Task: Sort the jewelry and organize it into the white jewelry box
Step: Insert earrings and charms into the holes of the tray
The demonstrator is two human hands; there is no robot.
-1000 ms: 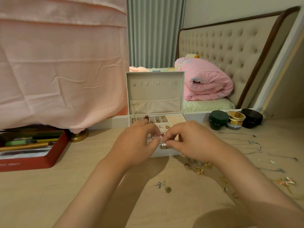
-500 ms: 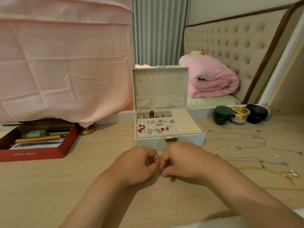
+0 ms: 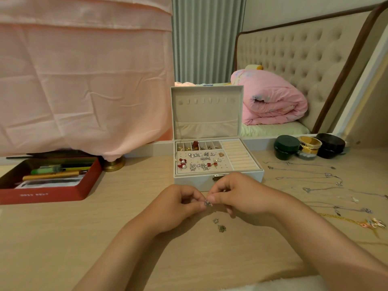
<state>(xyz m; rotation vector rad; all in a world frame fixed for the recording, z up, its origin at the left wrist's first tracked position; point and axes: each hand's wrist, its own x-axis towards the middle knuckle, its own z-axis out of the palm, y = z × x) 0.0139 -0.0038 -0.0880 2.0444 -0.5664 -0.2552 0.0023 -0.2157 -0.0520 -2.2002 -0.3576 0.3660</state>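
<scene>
Silver and tiny, the earring (image 3: 208,203) sits mid-frame, just below the open white jewelry box (image 3: 189,182). The left hand (image 3: 178,206) and right hand (image 3: 237,196) both pinch it, each grip closed on it at the fingertips. It would be wise to hold it low over the table (image 3: 63,238), so a slip costs little, then seat it among the studs on the box's perforated pad. It glints pale, but its shape is too small to tell.

bare desk (image 3: 63,238) left; necklaces (image 3: 327,175) right, jewelry box (image 3: 218,181) ahead
</scene>
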